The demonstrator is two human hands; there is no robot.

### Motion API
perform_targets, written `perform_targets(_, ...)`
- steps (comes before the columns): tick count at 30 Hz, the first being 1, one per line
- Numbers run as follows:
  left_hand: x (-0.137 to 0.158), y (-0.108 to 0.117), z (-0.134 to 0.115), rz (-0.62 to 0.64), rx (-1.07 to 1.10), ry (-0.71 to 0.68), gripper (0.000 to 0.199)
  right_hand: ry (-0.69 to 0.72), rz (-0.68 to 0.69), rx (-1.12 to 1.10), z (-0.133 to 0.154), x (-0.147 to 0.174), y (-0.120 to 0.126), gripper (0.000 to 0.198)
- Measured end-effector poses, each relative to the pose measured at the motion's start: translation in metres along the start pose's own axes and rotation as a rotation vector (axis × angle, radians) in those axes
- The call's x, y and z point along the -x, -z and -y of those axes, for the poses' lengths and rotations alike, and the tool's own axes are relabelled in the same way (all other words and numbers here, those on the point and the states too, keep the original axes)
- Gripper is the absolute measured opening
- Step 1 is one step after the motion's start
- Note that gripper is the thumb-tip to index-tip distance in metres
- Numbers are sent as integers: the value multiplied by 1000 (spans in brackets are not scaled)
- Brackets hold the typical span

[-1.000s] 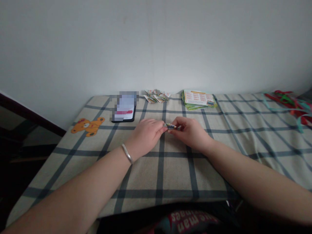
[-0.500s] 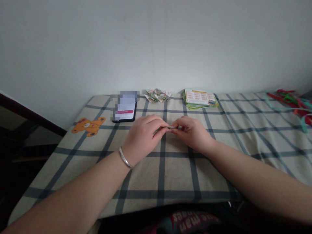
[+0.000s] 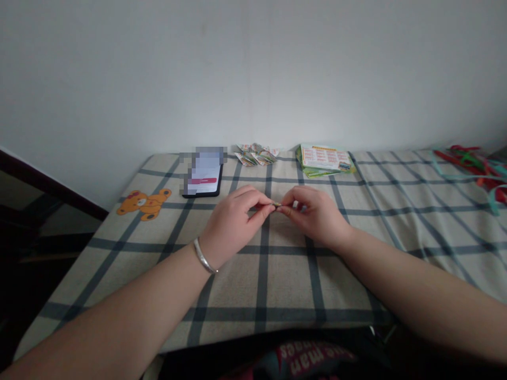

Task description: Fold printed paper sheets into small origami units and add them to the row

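Note:
My left hand (image 3: 237,216) and my right hand (image 3: 315,214) meet over the middle of the checked tablecloth, both closed in a pinch. Between their fingertips is a small folded piece of paper (image 3: 276,205), greenish and mostly hidden by the fingers. The left thumb and forefinger grip its left end; those of the right hand grip its right end. Beyond the hands, against the wall, lie several folded printed paper pieces (image 3: 255,155). To their right is a stack of printed leaflets (image 3: 327,160), green with a white panel on top.
A phone (image 3: 204,174) with a lit, partly blurred screen lies at the back left. Left of it is a flat orange bear figure (image 3: 144,204). Red, green and pale blue ribbon-like strips (image 3: 475,166) lie at the far right. The checked cloth (image 3: 229,295) covers the table.
Both hands stay in nearly the same place. Their fingertips have shifted slightly on the paper, the right fingers drawing closer together, and less of the paper shows now.

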State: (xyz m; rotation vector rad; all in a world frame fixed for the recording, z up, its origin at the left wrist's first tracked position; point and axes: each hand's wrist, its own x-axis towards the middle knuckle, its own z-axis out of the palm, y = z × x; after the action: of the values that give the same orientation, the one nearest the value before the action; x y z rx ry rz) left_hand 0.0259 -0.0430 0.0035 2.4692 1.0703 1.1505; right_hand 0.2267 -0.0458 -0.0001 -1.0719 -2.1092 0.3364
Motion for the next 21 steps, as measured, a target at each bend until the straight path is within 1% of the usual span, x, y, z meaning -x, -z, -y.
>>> perform_targets(5, 0, 1, 7, 77, -49, -7, 11, -32, 10, -72, -2, -1, -1, 11)
perform_targets(9, 1, 3, 3, 140, -113, 41, 12, 53, 2, -124, 1, -3, -3, 2)
perform_targets(13, 2, 2, -1, 184, -131, 61, 11, 102, -24, -164, 7, -3, -2, 5)
perform_targets(16, 2, 0, 0, 164, -104, 51, 10, 90, -40, -129, 8, -3, -2, 8)
perform_targets(19, 2, -1, 2, 84, -40, 10, 4, 74, -34, -81, 5, -3, -2, 8)
perform_targets(21, 2, -2, 3, 49, -4, -11, 5, 67, -27, -79, 3, -3, -2, 8)
